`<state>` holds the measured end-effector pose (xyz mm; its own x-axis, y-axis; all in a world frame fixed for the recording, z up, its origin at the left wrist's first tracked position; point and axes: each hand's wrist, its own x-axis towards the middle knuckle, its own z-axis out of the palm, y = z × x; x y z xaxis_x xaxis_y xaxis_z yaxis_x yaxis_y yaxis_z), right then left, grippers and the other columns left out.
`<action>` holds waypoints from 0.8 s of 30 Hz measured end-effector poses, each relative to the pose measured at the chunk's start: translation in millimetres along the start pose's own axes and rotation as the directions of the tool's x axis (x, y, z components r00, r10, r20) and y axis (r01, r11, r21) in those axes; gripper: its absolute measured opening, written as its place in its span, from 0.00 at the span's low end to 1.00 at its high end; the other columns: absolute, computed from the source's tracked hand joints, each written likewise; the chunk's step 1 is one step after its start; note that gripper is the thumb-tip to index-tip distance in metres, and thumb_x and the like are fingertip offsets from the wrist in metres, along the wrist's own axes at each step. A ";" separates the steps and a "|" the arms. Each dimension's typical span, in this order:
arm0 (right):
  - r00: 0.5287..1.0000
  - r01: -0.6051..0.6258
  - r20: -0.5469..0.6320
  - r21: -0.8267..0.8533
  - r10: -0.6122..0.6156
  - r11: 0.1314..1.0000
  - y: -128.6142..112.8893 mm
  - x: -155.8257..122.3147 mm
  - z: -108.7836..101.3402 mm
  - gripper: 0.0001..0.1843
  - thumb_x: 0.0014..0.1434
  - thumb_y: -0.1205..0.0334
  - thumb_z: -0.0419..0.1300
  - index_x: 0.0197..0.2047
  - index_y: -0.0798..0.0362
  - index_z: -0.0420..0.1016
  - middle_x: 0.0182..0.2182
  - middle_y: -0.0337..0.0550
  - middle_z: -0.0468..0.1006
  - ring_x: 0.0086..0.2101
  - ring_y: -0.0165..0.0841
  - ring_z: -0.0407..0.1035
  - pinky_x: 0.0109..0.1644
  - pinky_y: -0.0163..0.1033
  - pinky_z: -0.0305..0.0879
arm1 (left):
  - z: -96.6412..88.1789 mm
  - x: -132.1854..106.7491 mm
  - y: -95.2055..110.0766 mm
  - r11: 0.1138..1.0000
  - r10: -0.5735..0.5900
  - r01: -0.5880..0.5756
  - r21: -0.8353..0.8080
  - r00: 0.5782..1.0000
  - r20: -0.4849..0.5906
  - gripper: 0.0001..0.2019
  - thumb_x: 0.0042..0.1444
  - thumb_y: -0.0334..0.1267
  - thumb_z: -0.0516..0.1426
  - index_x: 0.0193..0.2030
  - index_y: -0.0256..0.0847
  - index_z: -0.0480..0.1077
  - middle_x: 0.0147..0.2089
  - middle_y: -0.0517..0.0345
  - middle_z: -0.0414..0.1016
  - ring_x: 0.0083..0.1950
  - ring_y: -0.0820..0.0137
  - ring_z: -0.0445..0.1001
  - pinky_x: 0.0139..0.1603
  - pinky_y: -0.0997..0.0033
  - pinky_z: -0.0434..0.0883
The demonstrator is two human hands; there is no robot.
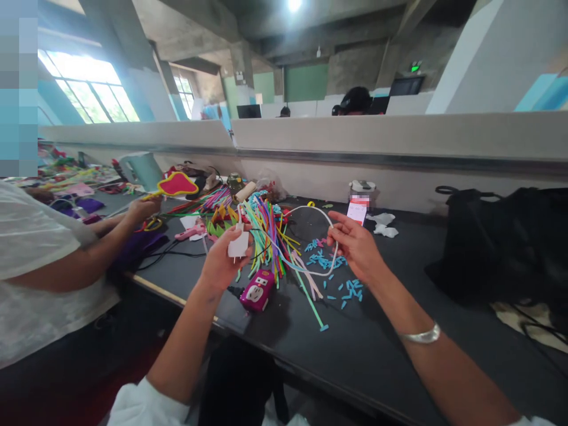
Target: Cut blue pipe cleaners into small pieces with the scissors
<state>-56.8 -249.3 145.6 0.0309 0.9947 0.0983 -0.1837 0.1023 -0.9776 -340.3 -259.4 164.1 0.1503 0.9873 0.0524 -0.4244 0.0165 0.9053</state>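
My left hand grips a white charger plug, its metal prongs pointing down. A white cable runs from around the plug in a wide loop to my right hand, which pinches it between thumb and fingers. Below my left hand lies a purple box with a cartoon face. Behind the loop is a bundle of colourful pipe cleaners. Small blue pieces are scattered on the dark table under the cable. One green stem has a blue piece at its end.
A lit phone leans at the back, with crumpled white tissue beside it. On the right sits a black bag. At left, another person's hand holds a yellow-rimmed red shape. A pink tool lies near black cords. A low partition borders the table.
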 end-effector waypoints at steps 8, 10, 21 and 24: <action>0.993 -0.074 0.094 0.004 0.073 0.997 9.9 5.4 -7.7 0.32 0.44 0.63 0.65 0.55 0.54 0.69 0.25 0.34 0.68 0.23 0.24 0.63 0.18 0.29 0.53 | 11.9 -1.5 -10.8 0.998 -0.004 0.003 0.063 1.000 0.017 0.13 0.54 0.44 0.57 0.40 0.35 0.67 0.30 0.59 0.69 0.23 0.78 0.67 0.15 0.81 0.59; 0.993 -0.041 0.109 0.026 0.038 0.999 13.6 3.2 -3.7 0.31 0.45 0.61 0.66 0.55 0.53 0.70 0.27 0.35 0.69 0.25 0.25 0.65 0.19 0.29 0.55 | 16.6 0.0 -16.8 0.999 -0.024 0.024 0.047 1.000 0.014 0.14 0.54 0.45 0.58 0.40 0.36 0.67 0.31 0.59 0.69 0.24 0.77 0.68 0.17 0.80 0.61; 0.964 0.014 0.267 -0.007 -0.012 1.000 39.5 -21.2 45.2 0.23 0.49 0.58 0.65 0.50 0.47 0.74 0.30 0.37 0.70 0.26 0.27 0.66 0.22 0.31 0.59 | 53.1 43.5 -49.4 0.955 -0.199 0.191 0.227 0.980 0.012 0.19 0.47 0.53 0.62 0.37 0.39 0.71 0.31 0.57 0.73 0.24 0.76 0.68 0.22 0.77 0.62; 0.940 0.003 0.341 -0.026 0.007 1.000 45.7 -29.4 54.9 0.23 0.51 0.57 0.63 0.52 0.47 0.72 0.31 0.37 0.71 0.26 0.28 0.67 0.22 0.32 0.59 | 59.8 48.8 -52.8 0.952 -0.105 0.105 0.286 0.994 -0.015 0.16 0.41 0.44 0.66 0.34 0.38 0.71 0.28 0.62 0.70 0.24 0.78 0.66 0.24 0.77 0.62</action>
<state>-120.1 -273.2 108.3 -0.3072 0.9399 0.1493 -0.1577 0.1044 -0.9820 -257.1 -221.5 144.1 0.1807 0.9823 -0.0497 -0.1329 0.0744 0.9883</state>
